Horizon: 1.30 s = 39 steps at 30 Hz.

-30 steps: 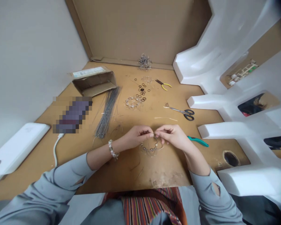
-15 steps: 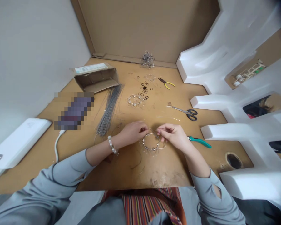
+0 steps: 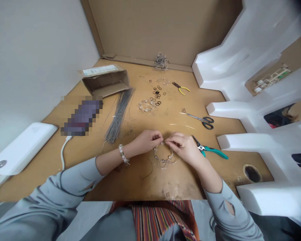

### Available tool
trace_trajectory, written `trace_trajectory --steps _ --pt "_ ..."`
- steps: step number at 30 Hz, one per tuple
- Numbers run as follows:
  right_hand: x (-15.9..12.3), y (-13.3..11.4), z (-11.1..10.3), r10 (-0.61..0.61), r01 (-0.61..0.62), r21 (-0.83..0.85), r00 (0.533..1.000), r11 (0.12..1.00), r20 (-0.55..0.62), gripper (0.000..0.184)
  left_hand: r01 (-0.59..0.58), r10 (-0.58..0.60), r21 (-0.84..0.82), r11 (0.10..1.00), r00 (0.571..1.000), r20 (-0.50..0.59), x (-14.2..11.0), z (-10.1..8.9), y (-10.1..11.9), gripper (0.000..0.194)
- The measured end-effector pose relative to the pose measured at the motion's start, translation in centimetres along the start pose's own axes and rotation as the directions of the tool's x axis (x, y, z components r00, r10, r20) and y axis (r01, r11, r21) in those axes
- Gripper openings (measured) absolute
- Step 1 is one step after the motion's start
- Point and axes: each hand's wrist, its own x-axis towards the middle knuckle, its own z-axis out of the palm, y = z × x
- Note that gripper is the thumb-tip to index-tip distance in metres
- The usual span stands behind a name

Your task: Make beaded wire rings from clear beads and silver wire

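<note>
My left hand [image 3: 146, 141] and my right hand [image 3: 184, 146] meet fingertip to fingertip over the cardboard work surface [image 3: 150, 180]. Both pinch the top of a small ring of wire strung with clear beads [image 3: 163, 157], which hangs and rests just below my fingers. A beaded bracelet [image 3: 122, 154] sits on my left wrist. Teal-handled pliers [image 3: 210, 150] lie right beside my right hand.
A bundle of thin grey wires [image 3: 119, 115] lies left of centre, with a second beaded ring [image 3: 146, 106] and small dark rings [image 3: 157, 95] behind. Scissors [image 3: 200, 119], yellow-handled pliers [image 3: 182, 88], a wire tangle [image 3: 161, 62], an open cardboard box [image 3: 105, 81], white foam blocks [image 3: 240, 93] and a white device [image 3: 20, 147] surround them.
My hands drew apart along the beaded ring, then came back together at its top. The view shifted a little, and the pliers' jaws now show beside my right hand.
</note>
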Motion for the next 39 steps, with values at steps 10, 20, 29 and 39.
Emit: trace_trajectory --steps 10,20,29,39 --pt "-0.02 0.16 0.01 -0.001 0.001 -0.03 1.0 1.0 -0.01 0.016 0.0 0.0 0.003 1.0 1.0 0.013 -0.06 0.05 -0.09 0.018" --pt "-0.01 -0.09 -0.27 0.1 -0.101 0.066 0.995 0.993 0.023 0.015 -0.007 0.007 -0.011 1.0 1.0 0.013 -0.07 0.14 -0.09 0.018" --pt "-0.11 0.23 -0.08 0.039 -0.036 -0.066 0.998 0.997 0.043 0.019 0.006 -0.005 -0.015 1.0 0.999 0.038 -0.12 0.03 0.03 0.02" --pt "-0.02 0.09 -0.26 0.076 -0.078 0.039 0.996 0.996 0.05 0.015 -0.005 0.005 -0.003 1.0 0.999 0.049 -0.04 0.1 -0.38 0.022"
